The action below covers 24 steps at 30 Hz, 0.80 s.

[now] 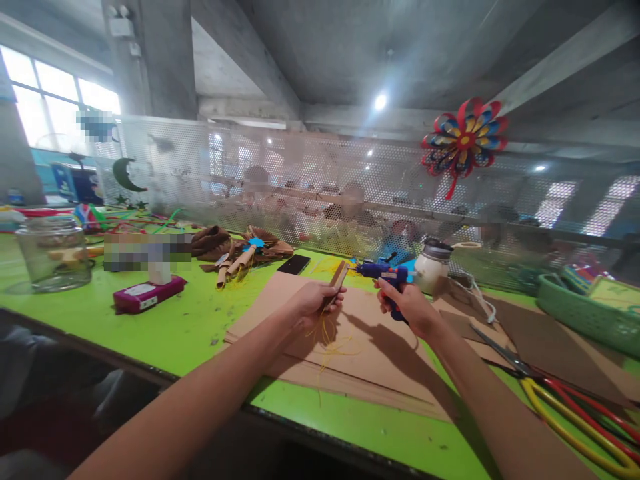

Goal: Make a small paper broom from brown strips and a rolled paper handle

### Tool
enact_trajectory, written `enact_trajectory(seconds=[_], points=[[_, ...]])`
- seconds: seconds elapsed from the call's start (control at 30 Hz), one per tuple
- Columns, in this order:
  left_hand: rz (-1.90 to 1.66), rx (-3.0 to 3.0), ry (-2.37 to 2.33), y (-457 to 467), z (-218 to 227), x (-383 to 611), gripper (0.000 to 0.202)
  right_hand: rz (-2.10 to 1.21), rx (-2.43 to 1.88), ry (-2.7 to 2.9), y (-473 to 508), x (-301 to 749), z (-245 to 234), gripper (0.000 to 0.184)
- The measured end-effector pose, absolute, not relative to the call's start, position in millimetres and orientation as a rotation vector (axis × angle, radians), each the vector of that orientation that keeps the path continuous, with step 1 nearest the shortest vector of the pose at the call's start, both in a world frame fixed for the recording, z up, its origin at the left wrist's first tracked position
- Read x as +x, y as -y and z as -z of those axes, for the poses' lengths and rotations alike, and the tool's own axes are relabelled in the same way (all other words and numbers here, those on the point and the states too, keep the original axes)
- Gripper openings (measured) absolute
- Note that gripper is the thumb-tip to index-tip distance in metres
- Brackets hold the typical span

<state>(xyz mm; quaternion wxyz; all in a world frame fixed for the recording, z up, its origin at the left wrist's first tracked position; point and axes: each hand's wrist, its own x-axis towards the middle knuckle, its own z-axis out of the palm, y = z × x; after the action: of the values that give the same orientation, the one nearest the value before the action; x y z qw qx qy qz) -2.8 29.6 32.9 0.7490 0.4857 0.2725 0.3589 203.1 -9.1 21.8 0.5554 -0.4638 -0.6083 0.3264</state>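
My left hand [321,301] is closed around a narrow folded piece of brown cardboard [340,275], tilted up to the right. Yellow strings [327,347] dangle below that hand. In my right hand [407,307] is a blue glue gun [383,272], its grip wrapped by my fingers. The nozzle points left and is close to the cardboard's upper end; whether they touch I cannot tell. Beneath both hands lies a stack of brown paper sheets [295,353] on the green table [200,340].
Scissors [525,370] with red and yellow handles lie at right, near a green basket [585,317]. A lidded jar [433,263] stands behind the glue gun. A phone [293,265], brown paper crafts [240,257], a purple box [150,293] and a glass jar [54,257] lie leftward. A perforated screen [320,180] backs the table.
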Motion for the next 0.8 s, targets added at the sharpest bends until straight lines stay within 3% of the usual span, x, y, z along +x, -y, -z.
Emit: enact_trajectory(seconds=[0.8], points=[[-0.726,1.085,-0.56,-34.0,-29.4,-2.9,0.016,-0.876,-1.032,1.324,8.0,203.1,-21.1,0.034]])
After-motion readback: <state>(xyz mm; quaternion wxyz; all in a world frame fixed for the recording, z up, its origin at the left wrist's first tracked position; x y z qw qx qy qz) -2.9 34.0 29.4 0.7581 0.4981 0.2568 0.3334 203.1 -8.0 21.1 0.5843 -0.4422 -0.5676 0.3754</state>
